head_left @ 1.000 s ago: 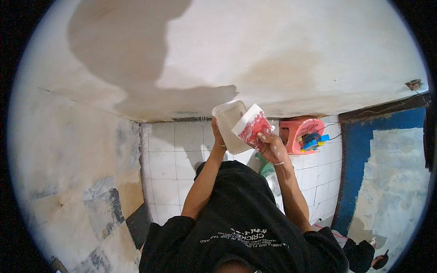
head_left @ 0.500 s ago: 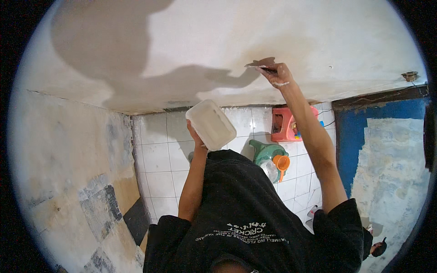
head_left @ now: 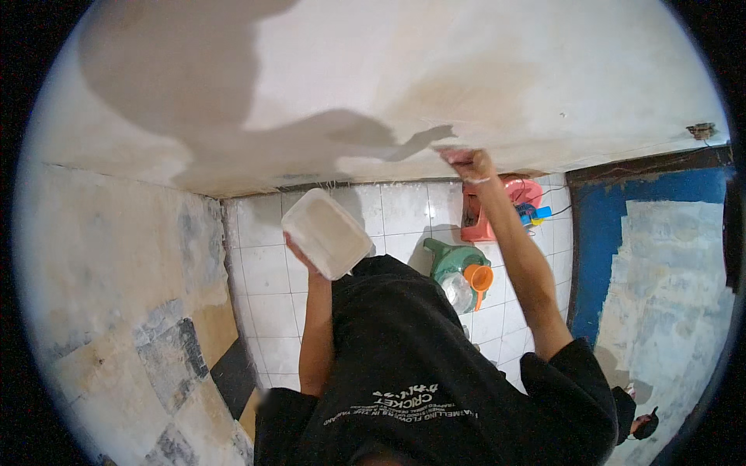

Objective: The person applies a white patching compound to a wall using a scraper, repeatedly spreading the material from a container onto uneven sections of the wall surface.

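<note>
My left hand [head_left: 302, 252] is wrapped round the side of a white plastic tub [head_left: 326, 231], which has pale material in it. My right hand [head_left: 472, 165] is closed on a flat red scraper [head_left: 454, 155], slightly blurred, held close against the pale, stained wall [head_left: 373, 70]. My shadow falls across that wall to the left of the scraper, and white smears show on my right wrist.
Beyond my right arm are a pink plastic stool [head_left: 522, 189] with a blue-and-yellow item [head_left: 541, 214], a green plastic container [head_left: 441, 252] and an orange dipper [head_left: 479, 277] on white tiles [head_left: 263, 268]. A blue, patched surface [head_left: 598, 225] stands right; a dark-clothed person [head_left: 622, 415] shows lower right.
My right hand has swept up from the tub to the wall with the scraper, then come somewhat lower. My left hand and tub have shifted to the left.
</note>
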Demonstrator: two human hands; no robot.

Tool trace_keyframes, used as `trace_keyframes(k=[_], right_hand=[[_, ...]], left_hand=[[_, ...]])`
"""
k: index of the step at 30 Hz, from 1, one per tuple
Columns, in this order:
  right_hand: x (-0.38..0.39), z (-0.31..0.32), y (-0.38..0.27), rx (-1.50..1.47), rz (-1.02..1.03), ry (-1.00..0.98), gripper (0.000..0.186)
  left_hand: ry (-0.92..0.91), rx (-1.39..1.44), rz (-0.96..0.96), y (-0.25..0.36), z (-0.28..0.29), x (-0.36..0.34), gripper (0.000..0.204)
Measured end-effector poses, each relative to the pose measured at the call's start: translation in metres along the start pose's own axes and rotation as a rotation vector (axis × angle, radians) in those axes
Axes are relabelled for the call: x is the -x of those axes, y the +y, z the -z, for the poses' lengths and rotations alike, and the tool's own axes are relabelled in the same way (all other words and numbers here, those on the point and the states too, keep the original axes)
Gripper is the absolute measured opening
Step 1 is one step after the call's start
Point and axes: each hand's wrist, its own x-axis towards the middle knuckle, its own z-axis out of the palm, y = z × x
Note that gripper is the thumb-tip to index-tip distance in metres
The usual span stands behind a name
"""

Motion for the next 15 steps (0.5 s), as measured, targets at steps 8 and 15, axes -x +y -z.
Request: trace_keyframes(k=[8, 15], right_hand=[[-0.041, 0.005, 0.093, -0.182, -0.022, 0.580, 0.025], [-0.049, -0.097, 0.070, -0.242, 0.155, 0.752, 0.018]], left_hand=[[0.004, -0.029, -0.004, 0.051, -0.011, 0.031, 0.085], [-0.172, 0.001, 0.037, 0.063, -0.035, 0.025, 0.083]])
